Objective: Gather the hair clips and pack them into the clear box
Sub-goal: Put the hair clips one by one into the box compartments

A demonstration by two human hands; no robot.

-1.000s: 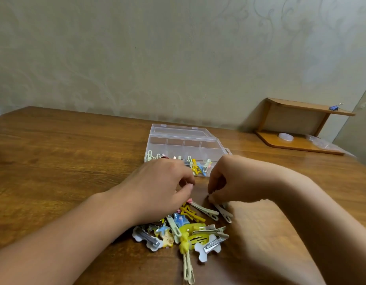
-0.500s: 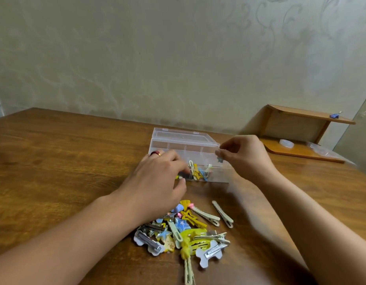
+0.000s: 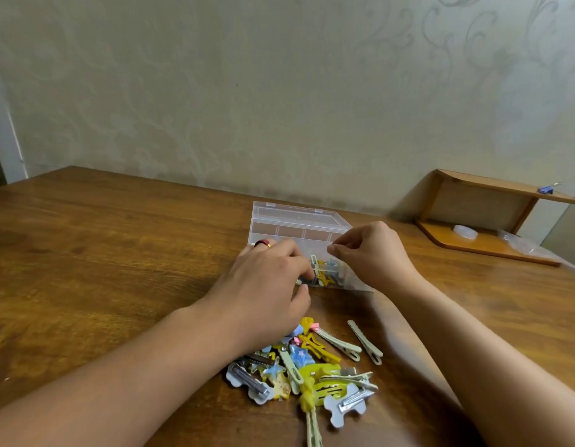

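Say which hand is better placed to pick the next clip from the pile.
Probably the left hand: its palm sits just above the pile of hair clips, with its fingers at the clear box. The right hand is raised over the box's right end, fingers pinched, farther from the pile.

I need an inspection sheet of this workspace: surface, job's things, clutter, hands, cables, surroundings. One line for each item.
Surface: brown wooden table, bare wood visible.
Job's things: clear plastic compartment box, open, a few clips inside; pile of coloured hair clips in front of it on the table.
Clutter: nothing seen.
Hands: left hand, ring on one finger, fingers curled at the box front; right hand over the box, fingertips pinched, held item too small to tell.
Cables: nothing seen.
Surroundings: patterned pale wall; small wooden corner shelf.
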